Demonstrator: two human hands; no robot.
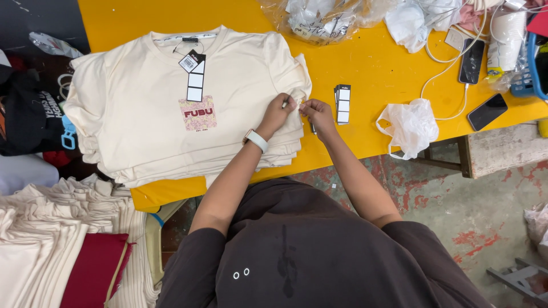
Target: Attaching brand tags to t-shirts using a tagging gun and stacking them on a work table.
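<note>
A stack of cream T-shirts (148, 108) lies on the yellow table (365, 63). The top shirt has a small pink chest print and a black-and-white hang tag (194, 74) at the collar. My left hand (279, 111), with a white watch on the wrist, pinches the sleeve edge of the top shirt at the stack's right side. My right hand (317, 113) is right beside it, fingers closed on something small at the same sleeve edge; what it holds is too small to tell. A small stack of hang tags (342, 104) lies just right of my hands.
A white plastic bag (408, 125), two phones (472, 60) with white cables, clear bags of items (319, 20) and a blue basket (534, 63) sit on the table's right and back. More folded cream shirts and a red cloth (94, 268) are piled lower left. Dark garments (34, 108) lie at far left.
</note>
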